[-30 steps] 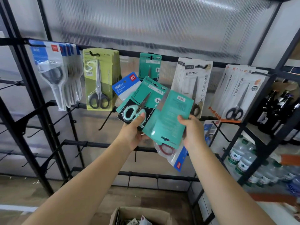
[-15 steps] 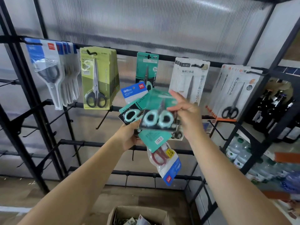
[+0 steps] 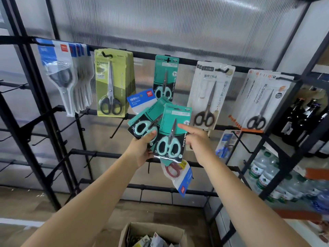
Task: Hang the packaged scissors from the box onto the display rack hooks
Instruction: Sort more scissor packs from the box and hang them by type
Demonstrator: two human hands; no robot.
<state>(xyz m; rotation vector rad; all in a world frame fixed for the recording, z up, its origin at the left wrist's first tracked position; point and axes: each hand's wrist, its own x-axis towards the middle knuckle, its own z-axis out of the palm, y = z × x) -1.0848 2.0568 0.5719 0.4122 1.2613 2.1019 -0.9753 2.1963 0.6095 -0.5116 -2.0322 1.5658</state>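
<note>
The display rack (image 3: 178, 58) fills the wall ahead of you, its top bar carrying five hung groups of scissors. The one that matters is the teal pack on the middle hook (image 3: 166, 77), because it matches what you hold. Low in view, directly below that hook, the cardboard box (image 3: 179, 232) sits open on the floor with more packs inside.

Your left hand (image 3: 142, 150) is up below and a little left of the hanging teal pack, its grip closed round a fan of packs: a blue-topped one (image 3: 140, 100) at the back, a tilted teal one (image 3: 144, 125), and a red-handled pair in a clear bag (image 3: 178, 172) dangling underneath.

Your right hand (image 3: 196, 143) is just right of that fan, forefinger stretched toward the front teal scissors pack (image 3: 171, 132). The other fingers are behind the card, so I take the grip to be pinching its right edge. I cannot see them clearly.

That pack stands nearly upright, long axis running up and down, blades pointing up, so its hang hole is at the top. The middle hook lies above it and slightly left, close by. The right hand is the nearer one. To my eye, the move is a short lift up and leftward, then sliding the hole onto the hook tip.
</note>
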